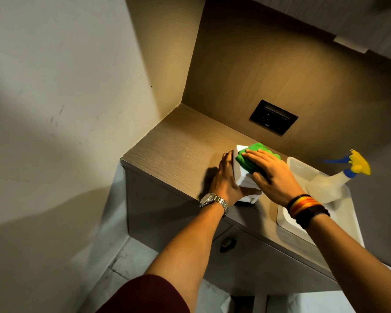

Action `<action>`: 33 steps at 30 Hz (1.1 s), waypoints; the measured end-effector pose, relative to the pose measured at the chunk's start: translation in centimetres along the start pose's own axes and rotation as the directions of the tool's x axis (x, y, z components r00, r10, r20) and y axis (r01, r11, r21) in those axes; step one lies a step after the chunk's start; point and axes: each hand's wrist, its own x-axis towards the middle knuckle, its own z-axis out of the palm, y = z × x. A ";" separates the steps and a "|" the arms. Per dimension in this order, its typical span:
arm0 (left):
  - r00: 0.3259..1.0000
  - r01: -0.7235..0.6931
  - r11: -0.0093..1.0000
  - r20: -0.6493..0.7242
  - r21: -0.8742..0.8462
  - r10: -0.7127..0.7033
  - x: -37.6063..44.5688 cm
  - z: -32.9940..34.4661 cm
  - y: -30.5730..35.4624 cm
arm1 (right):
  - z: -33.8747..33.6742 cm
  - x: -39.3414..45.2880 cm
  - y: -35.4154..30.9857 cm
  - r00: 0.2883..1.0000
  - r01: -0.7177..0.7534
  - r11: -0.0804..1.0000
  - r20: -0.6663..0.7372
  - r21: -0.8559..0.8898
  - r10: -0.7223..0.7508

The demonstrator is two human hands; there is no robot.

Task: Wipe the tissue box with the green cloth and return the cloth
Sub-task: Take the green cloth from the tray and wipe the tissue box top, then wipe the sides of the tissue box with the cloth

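Observation:
A white tissue box stands on the wooden counter, near its front edge. My left hand grips the box's left side, thumb wrapped around the near lower corner. A folded green cloth lies on top of the box. My right hand presses flat on the cloth, fingers spread and pointing left. Most of the box's top is hidden under the cloth and hand.
A white tray sits on the counter to the right, holding a spray bottle with a yellow and blue trigger head. A dark socket panel is set in the back wall. A drawer knob is below the counter edge.

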 end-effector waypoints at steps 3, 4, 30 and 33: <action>1.000 0.021 1.000 -0.005 0.008 -0.021 0.0 0.1 0.0 | -1.0 -2.1 1.3 0.998 0.040 0.997 0.046 0.071 -0.044; 1.000 0.018 1.000 -0.015 0.001 -0.018 0.0 0.1 0.0 | -1.4 -2.1 1.8 0.998 0.039 0.995 0.049 0.092 -0.043; 0.982 0.027 0.999 0.187 0.019 -0.030 2.0 -3.9 -0.3 | -1.5 -9.4 3.0 0.894 -0.090 0.690 -0.247 0.718 0.373; 0.949 0.060 0.996 0.314 -0.062 -0.038 3.3 -5.5 -0.6 | 0.2 -9.4 2.4 0.781 -0.113 0.509 -0.240 0.854 0.577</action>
